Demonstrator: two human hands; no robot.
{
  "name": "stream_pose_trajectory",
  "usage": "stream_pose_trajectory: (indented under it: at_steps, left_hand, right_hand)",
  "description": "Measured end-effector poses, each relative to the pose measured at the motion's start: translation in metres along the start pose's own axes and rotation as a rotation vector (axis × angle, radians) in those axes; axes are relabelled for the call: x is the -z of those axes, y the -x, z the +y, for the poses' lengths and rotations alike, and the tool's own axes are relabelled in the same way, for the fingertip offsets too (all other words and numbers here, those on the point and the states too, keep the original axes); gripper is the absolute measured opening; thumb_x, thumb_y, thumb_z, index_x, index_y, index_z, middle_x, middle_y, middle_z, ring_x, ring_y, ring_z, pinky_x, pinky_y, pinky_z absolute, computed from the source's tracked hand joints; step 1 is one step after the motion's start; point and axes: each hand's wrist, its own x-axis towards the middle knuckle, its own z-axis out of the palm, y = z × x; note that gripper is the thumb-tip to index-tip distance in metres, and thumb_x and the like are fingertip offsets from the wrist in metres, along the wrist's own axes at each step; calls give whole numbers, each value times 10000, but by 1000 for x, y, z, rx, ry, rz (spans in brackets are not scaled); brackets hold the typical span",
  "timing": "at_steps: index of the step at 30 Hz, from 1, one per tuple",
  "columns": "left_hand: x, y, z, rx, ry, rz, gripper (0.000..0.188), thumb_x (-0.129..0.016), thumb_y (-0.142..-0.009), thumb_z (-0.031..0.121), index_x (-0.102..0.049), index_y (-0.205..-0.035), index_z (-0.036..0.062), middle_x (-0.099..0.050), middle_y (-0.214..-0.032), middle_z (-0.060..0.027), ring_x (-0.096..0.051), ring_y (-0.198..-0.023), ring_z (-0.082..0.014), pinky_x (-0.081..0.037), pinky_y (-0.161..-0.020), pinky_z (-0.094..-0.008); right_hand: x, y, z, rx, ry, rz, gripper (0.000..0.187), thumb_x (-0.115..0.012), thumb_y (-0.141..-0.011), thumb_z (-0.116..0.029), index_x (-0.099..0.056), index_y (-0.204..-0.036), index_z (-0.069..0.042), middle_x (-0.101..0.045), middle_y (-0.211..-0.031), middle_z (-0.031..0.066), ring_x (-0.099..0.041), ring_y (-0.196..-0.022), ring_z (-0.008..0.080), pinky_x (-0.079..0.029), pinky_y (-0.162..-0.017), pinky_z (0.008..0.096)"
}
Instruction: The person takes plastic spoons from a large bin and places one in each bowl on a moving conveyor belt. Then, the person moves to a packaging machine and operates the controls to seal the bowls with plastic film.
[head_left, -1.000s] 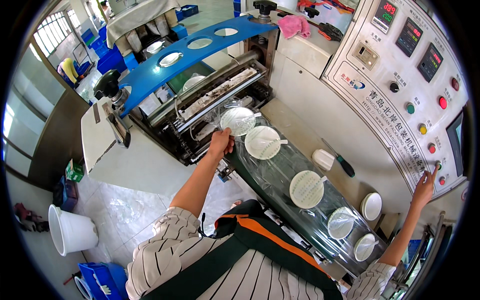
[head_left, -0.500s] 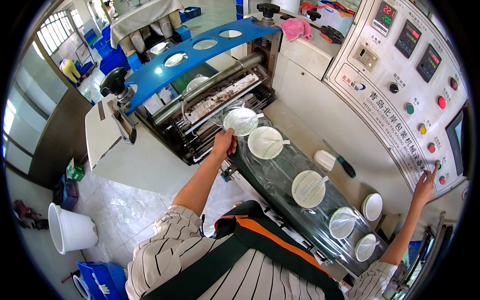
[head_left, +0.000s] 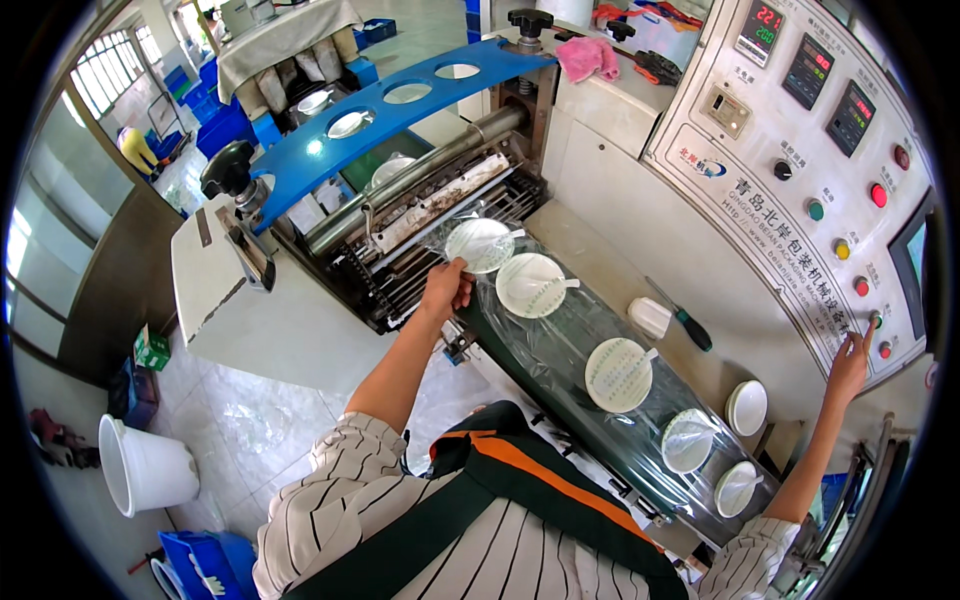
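Observation:
My left hand [head_left: 447,288] is closed at the near edge of a white dish set with a spoon [head_left: 478,246], thumb on its rim, beside the roller end of a packaging machine. This set lies under clear film. Behind it along the dark green conveyor belt [head_left: 560,375] follow a bowl with a spoon [head_left: 530,285], a plate with green print and a spoon [head_left: 618,375], and smaller sets, all covered by film. At the right, my right hand [head_left: 850,362] reaches the control panel [head_left: 745,170]. Its index finger is stretched onto a green button [head_left: 876,320]; the other fingers are bent, holding nothing.
A blue arched bar [head_left: 385,95] with black knobs spans the machine. Beyond the belt lie a screwdriver [head_left: 692,328], a white block-shaped piece [head_left: 649,318] and stacked white dishes [head_left: 746,407]. A white bucket [head_left: 148,465] and blue crates [head_left: 205,560] stand on the floor at left.
The view has shifted very slightly. My left hand stays at the dish set, my right finger stays at the green button, and the dishes keep their places on the belt.

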Motion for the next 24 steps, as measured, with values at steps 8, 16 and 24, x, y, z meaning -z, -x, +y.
stream_pose_trajectory:
  at_steps: [8, 16, 24]
  left_hand:
    - [25, -6, 10, 60, -28, -22, 302, -489, -795, 244, -530, -652, -19, -489, -463, -58, -438, -299, -164, -279, -269, -265]
    - [38, -2, 23, 105, -205, -66, 385, -520, -830, 340, -526, -641, 5, -482, -458, -53, -447, -320, -145, -299, -283, -269]
    - [39, -16, 27, -35, -424, 107, 427, -542, -827, 354, -494, -609, -10, -448, -448, -50, -411, -312, -143, -278, -299, -278]
  right_hand:
    - [-1, -2, 1, 20, -41, 25, 130, -480, -839, -148, -579, -856, -65, -335, -1357, -36, -601, -761, 263, -457, -565, 367]
    - [1, -1, -1, 32, -29, 23, 129, -481, -840, -149, -577, -857, -65, -346, -1350, -24, -602, -750, 272, -462, -560, 371]
    - [2, -2, -5, 19, -14, 1, 137, -482, -845, -162, -578, -859, -66, -344, -1351, -11, -603, -748, 272, -464, -558, 373]
